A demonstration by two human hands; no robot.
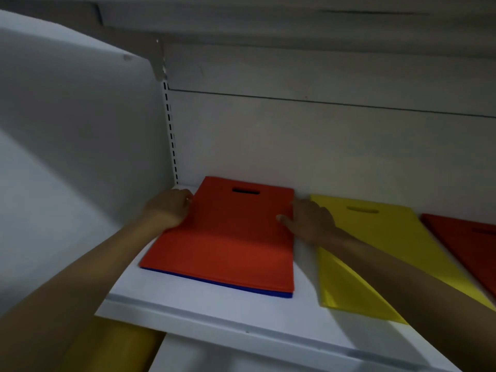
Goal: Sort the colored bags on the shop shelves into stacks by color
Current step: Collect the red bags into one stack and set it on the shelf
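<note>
1 red bag (pixel 228 237) held btwn L grip (pixel 171 208), R grip (pixel 311 221).

We see only a thin edge of the blue bag (pixel 214 282) under the top red bag (pixel 222 237). Our right arm (pixel 389 267) hides part of the yellow bag (pixel 375 232). The other red bag (pixel 469 245) runs off the picture's right side.

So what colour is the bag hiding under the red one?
Blue. The blue bag peeks out beneath the red bag, head view.
</note>
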